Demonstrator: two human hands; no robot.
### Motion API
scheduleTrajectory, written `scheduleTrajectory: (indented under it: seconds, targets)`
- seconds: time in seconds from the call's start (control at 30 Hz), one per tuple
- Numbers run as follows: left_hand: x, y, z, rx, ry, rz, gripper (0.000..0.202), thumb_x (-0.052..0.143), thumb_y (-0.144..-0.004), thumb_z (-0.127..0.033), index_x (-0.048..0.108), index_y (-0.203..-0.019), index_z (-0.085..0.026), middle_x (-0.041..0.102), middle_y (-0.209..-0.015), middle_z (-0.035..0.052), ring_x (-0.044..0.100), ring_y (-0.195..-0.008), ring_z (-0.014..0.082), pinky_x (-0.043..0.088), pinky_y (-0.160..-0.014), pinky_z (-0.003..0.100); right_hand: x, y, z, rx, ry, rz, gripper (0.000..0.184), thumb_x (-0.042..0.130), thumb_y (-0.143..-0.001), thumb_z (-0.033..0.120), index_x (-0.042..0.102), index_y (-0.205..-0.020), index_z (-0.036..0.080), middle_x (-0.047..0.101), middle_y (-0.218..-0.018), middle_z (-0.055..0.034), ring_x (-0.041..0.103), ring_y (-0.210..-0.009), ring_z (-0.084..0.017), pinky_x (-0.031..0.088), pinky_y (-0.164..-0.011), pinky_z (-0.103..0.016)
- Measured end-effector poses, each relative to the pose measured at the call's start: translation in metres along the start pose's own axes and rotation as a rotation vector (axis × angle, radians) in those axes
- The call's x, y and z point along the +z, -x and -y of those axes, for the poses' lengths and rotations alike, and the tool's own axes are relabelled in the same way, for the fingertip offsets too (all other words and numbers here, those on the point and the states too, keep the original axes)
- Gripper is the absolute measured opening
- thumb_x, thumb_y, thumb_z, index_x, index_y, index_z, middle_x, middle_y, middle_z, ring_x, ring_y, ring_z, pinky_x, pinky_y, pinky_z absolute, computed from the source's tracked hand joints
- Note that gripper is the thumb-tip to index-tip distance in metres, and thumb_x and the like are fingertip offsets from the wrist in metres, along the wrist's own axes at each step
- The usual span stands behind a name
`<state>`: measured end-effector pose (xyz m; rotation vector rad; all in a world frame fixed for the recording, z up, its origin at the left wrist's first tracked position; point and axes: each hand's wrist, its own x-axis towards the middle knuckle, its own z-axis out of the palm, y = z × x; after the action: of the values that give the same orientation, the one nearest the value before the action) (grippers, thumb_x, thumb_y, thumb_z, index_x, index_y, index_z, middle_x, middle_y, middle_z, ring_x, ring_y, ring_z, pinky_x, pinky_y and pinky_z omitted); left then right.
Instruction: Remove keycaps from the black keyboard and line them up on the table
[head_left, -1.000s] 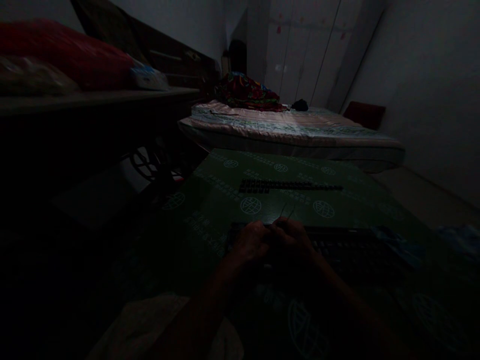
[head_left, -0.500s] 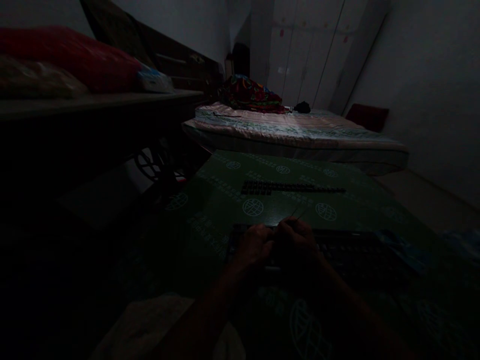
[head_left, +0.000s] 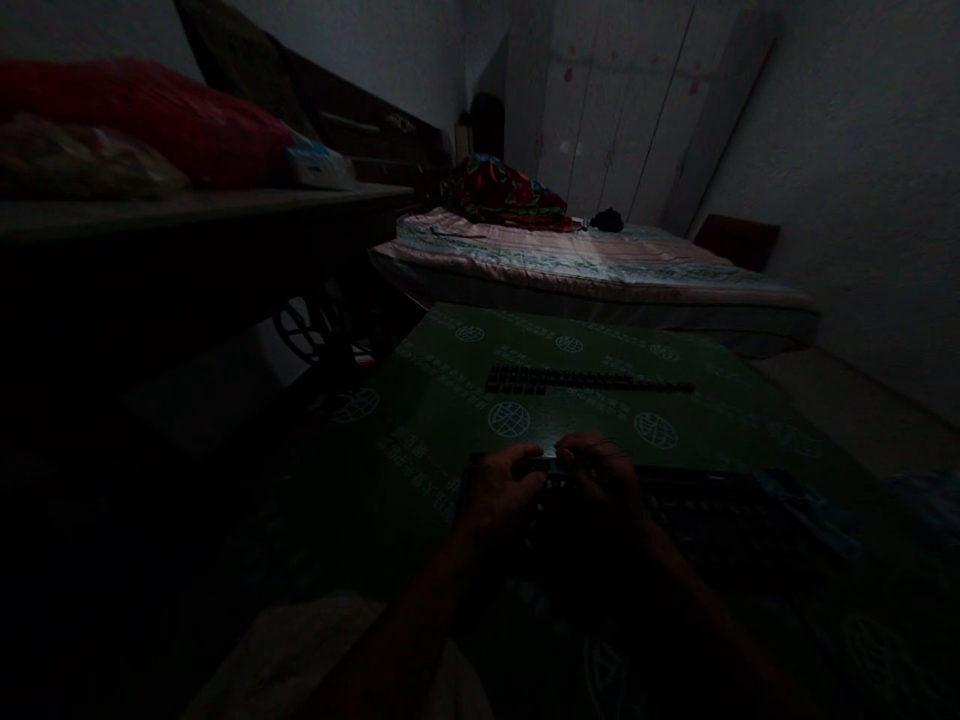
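A dark computer keyboard (head_left: 705, 510) lies on a green table, its left part mostly under my hands. My left hand (head_left: 504, 490) is closed at the keyboard's upper left edge, thumb and bent fingers against it. Beside it, my right hand (head_left: 600, 475) is closed over the keys, fingertips near my left thumb. Thin wires (head_left: 611, 442) stick out from the right hand, like a wire keycap puller; the rest is hidden in the fingers and the dark. Beyond the hands, loose black keycaps (head_left: 517, 380) are laid out in rows.
The green table (head_left: 420, 400) carries printed globe marks. A crumpled bluish cloth or bag (head_left: 810, 510) lies over the keyboard's right end. Past the table is a bed (head_left: 600, 265); to the left, a shelf (head_left: 225, 205) holds a red bag (head_left: 150, 120). The room is very dim.
My right hand has turned so the wires point more to the right and lie lower. The hands have parted slightly, showing light spots on the keyboard between them.
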<state>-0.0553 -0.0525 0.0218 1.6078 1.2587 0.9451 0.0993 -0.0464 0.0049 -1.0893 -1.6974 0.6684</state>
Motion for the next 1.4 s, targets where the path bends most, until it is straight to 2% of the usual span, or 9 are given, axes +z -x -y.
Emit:
scheduleTrajectory:
  seconds: [0.13,0.43,0.67,0.77,0.9,1.0,1.1,1.23,1.4]
  targets:
    - [-0.006,0.002,-0.003,-0.097,0.125,-0.082,0.021,0.06,-0.064,-0.024,0.063,-0.081,-0.014,0.067,-0.081,0.0045,0.062,-0.078,0.0186,0.048,-0.072,0.029,-0.005,-0.001,0.002,-0.105,0.187,-0.014,0.018,0.045,-0.08,0.028,0.061,-0.086,0.021,0.065,-0.082,-0.0071,0.059,-0.079,-0.02,0.046,-0.071,-0.031]
    - [-0.019,0.008,0.001,-0.173,0.426,0.026,0.018,0.066,-0.06,-0.023,0.062,-0.075,-0.013,0.063,-0.07,-0.0001,0.058,-0.065,0.0125,0.045,-0.063,0.024,-0.006,0.003,0.031,-0.106,0.165,0.317,0.026,0.047,-0.078,0.024,0.062,-0.098,0.019,0.069,-0.083,-0.0055,0.064,-0.067,-0.017,0.047,-0.059,-0.025]
    - [-0.017,0.009,0.002,-0.212,0.486,0.013,0.019,0.067,-0.057,-0.023,0.061,-0.072,-0.013,0.061,-0.066,-0.0012,0.056,-0.06,0.0112,0.043,-0.059,0.022,-0.003,-0.001,0.028,-0.122,0.378,0.338,0.023,0.051,-0.075,0.02,0.066,-0.092,0.019,0.069,-0.077,-0.0048,0.063,-0.063,-0.016,0.045,-0.055,-0.022]
    - [-0.017,0.009,-0.003,-0.219,0.472,-0.014,0.021,0.067,-0.057,-0.027,0.061,-0.072,-0.013,0.061,-0.065,-0.001,0.055,-0.059,0.0113,0.042,-0.057,0.022,-0.008,-0.013,0.024,-0.114,0.345,0.347,0.022,0.053,-0.072,0.019,0.066,-0.091,0.019,0.068,-0.072,-0.0024,0.061,-0.06,-0.013,0.043,-0.052,-0.019]
    - [-0.02,0.009,-0.006,-0.183,0.331,-0.143,0.021,0.063,-0.061,-0.033,0.061,-0.068,-0.013,0.06,-0.061,-0.0006,0.053,-0.056,0.0118,0.041,-0.055,0.022,-0.018,-0.053,0.0,0.028,0.257,0.287,0.02,0.055,-0.07,0.027,0.066,-0.084,0.017,0.063,-0.061,0.0,0.055,-0.05,-0.009,0.04,-0.046,-0.017]
    - [-0.022,0.009,-0.003,-0.159,0.221,-0.195,0.018,0.06,-0.062,-0.032,0.062,-0.067,-0.014,0.06,-0.062,-0.0004,0.055,-0.06,0.0132,0.042,-0.057,0.023,-0.021,-0.089,-0.037,0.164,0.296,0.207,0.023,0.055,-0.068,0.031,0.066,-0.079,0.014,0.058,-0.056,0.0012,0.049,-0.041,-0.007,0.037,-0.043,-0.017]
    - [-0.023,0.009,0.001,-0.158,0.162,-0.207,0.018,0.057,-0.064,-0.031,0.062,-0.067,-0.014,0.06,-0.062,-0.0006,0.055,-0.062,0.0136,0.041,-0.058,0.022,-0.018,-0.115,-0.074,0.197,0.328,0.177,0.023,0.057,-0.063,0.029,0.067,-0.077,0.014,0.059,-0.056,0.0009,0.05,-0.044,-0.009,0.037,-0.043,-0.018]
    - [-0.023,0.01,0.004,-0.148,0.132,-0.199,0.019,0.056,-0.066,-0.032,0.063,-0.069,-0.014,0.061,-0.064,-0.0005,0.056,-0.063,0.0138,0.042,-0.058,0.022,-0.01,-0.13,-0.102,0.202,0.371,0.178,0.019,0.057,-0.06,0.024,0.069,-0.072,0.015,0.063,-0.062,-0.0004,0.056,-0.057,-0.012,0.038,-0.049,-0.018]
    - [-0.022,0.011,0.006,-0.15,0.103,-0.172,0.017,0.055,-0.067,-0.031,0.062,-0.066,-0.015,0.06,-0.062,-0.0014,0.056,-0.062,0.0132,0.041,-0.058,0.021,-0.004,-0.138,-0.112,0.222,0.398,0.212,0.023,0.055,-0.062,0.022,0.07,-0.078,0.015,0.064,-0.065,-0.0005,0.057,-0.06,-0.013,0.038,-0.049,-0.017]
